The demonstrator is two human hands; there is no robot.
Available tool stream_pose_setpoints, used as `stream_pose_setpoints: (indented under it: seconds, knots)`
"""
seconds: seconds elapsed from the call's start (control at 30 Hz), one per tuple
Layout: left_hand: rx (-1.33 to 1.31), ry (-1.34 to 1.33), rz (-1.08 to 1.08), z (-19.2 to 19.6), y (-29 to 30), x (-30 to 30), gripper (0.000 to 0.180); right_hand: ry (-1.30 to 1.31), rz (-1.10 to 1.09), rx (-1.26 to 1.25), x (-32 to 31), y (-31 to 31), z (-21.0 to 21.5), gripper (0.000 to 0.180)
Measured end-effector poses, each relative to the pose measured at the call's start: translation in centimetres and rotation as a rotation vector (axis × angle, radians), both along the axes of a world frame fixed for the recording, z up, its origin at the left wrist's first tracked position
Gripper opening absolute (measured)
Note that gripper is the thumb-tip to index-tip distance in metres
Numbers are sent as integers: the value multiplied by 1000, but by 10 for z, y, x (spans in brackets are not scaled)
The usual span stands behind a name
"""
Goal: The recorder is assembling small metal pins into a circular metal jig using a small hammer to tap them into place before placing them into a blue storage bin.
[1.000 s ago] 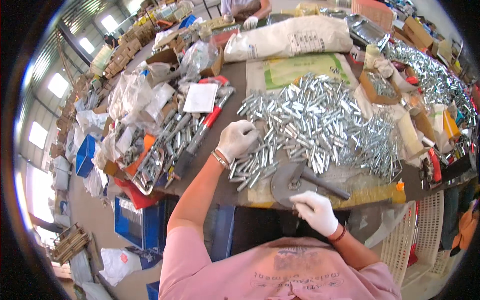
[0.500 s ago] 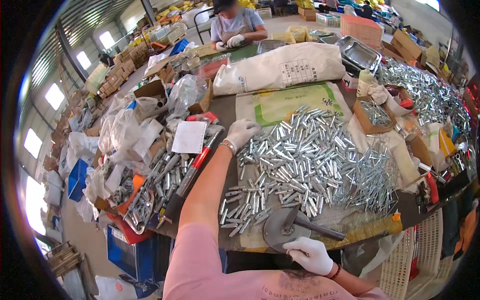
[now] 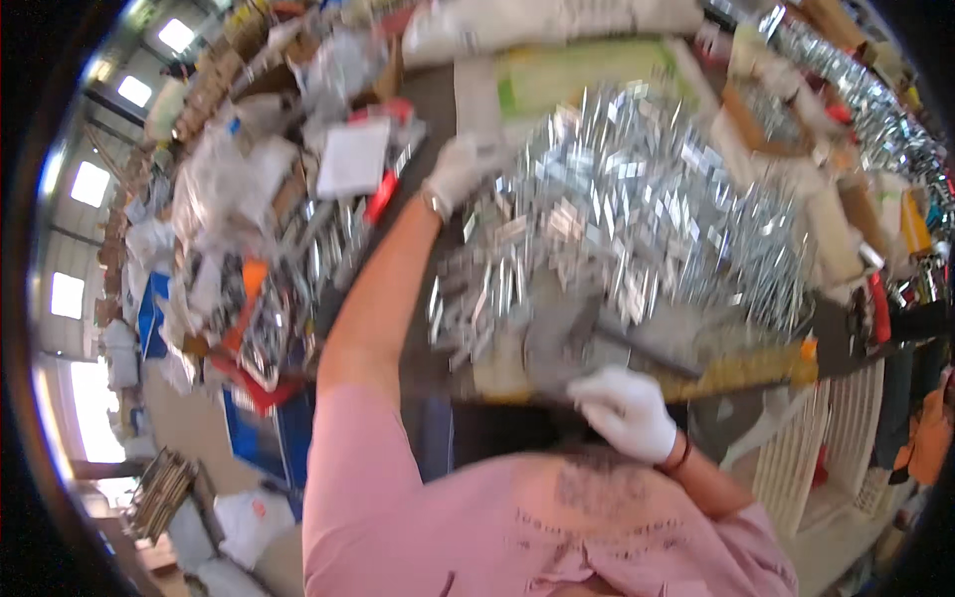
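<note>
My left hand (image 3: 468, 169), in a white glove, is at the far left edge of a wide pile of short silver metal tubes (image 3: 627, 199). Motion smears its fingers, and whether they hold a piece is hidden. In another white glove, my right hand (image 3: 629, 413) is at the table's front edge, its fingers curled together. What they hold, if anything, cannot be made out. Just beyond those fingers stands a round dark metal disc (image 3: 552, 348) with an upright plate. A dark bar (image 3: 647, 355) slants rightward from it. Thin metal pins (image 3: 771, 249) form the pile's right side.
Plastic bags (image 3: 229, 189), a white paper (image 3: 354, 159) and loose metal parts crowd the left side. A stuffed white sack (image 3: 547, 28) lies at the back. An open box of pins (image 3: 766, 114) stands at the right. Below hang a blue crate (image 3: 264, 433) and pale plastic baskets (image 3: 826, 438).
The view has tilted down, so the table sits higher and the person across is out of sight. Both hands keep about the same places on the table. The picture is now blurred.
</note>
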State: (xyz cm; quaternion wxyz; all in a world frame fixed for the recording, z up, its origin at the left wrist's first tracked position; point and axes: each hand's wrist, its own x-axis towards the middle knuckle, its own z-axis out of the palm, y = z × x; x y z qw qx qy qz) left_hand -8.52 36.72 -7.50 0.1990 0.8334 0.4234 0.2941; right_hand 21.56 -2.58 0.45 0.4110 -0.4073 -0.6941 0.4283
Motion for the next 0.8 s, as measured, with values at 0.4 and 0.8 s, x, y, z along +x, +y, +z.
stream_pose_setpoints:
  seconds: [0.4, 0.8]
  knots:
    - [-116, 26, 121, 45, -166, 35, 34, 6, -63, -35, -2, 1, -7, 23]
    - [7, -126, 148, 78, -155, -13, 26, -18, -69, -13, 0, -1, -6, 23]
